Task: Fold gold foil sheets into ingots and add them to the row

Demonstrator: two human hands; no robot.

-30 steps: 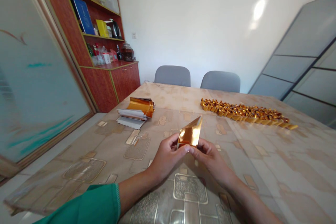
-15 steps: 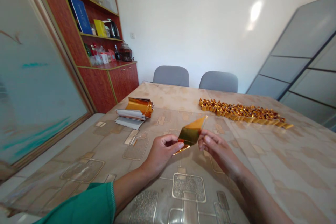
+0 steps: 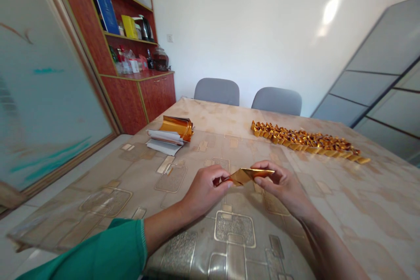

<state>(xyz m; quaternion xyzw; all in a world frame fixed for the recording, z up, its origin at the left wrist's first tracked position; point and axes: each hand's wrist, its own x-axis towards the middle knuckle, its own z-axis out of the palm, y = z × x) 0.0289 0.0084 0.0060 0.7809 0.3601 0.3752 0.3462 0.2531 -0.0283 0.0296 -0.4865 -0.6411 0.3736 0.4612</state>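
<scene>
Between my two hands, just above the table, is a folded sheet of shiny gold foil paper. My left hand pinches its left end between thumb and fingers. The right end, a flat pointed flap, is pinched by my right hand, with the thumb underneath and the fingers behind. Part of the paper is hidden by my fingers. Beyond my left hand lies a stack of gold and white paper sheets, some of them curled. A long cluster of folded gold paper pieces lies beyond my right hand.
A patterned plastic cover lies over the table. Two grey chairs stand at the far edge, against a white wall. At the back left is a red-brown cabinet with bottles, a kettle and a blue folder; a glass door is at left.
My right hand has closed on the gold paper's right side. The upright flap has folded down and the paper now looks flatter and narrower. The view has shifted slightly.
</scene>
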